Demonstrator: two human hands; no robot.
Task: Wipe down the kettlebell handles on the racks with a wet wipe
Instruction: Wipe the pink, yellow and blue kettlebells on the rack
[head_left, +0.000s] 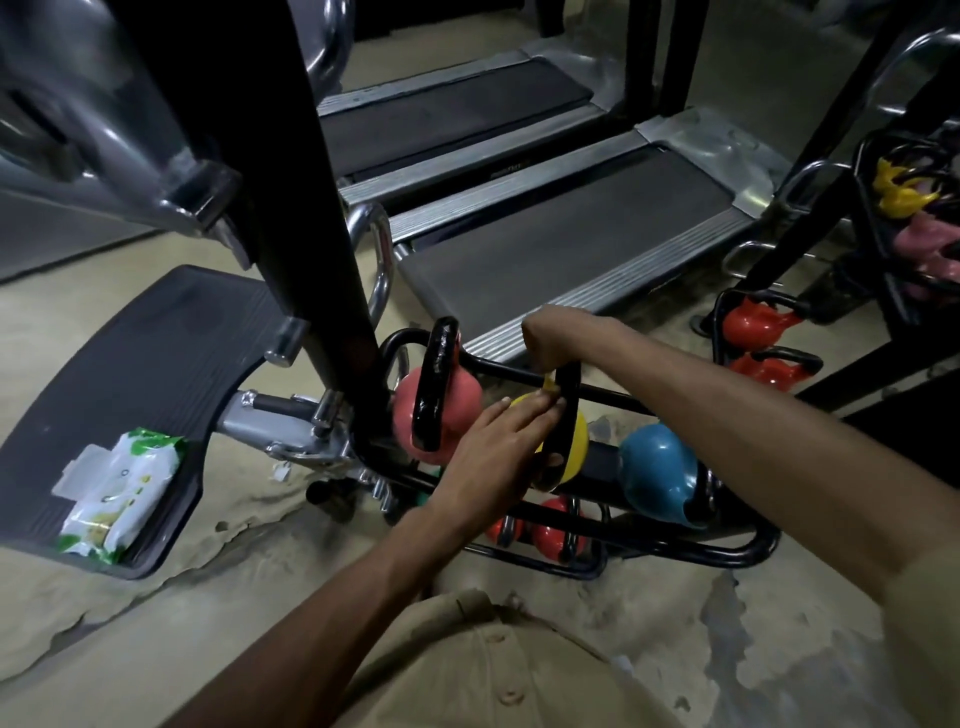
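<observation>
Worn gym flooring carries a low black rack (675, 551). Nearest, the left hand (498, 457) lies flat-fingered against the yellow kettlebell (574, 447); the right hand (558, 332) clenches the top of its handle (569, 395) (wipe presumably inside, unseen). Early going, I judge: pink kettlebell (462, 400), blue kettlebell (660, 467) and far rack (878, 223) likely await wiping.

Two treadmills (571, 244) stand side by side on a worn, patchy beige floor (249, 597) in dim light.
</observation>
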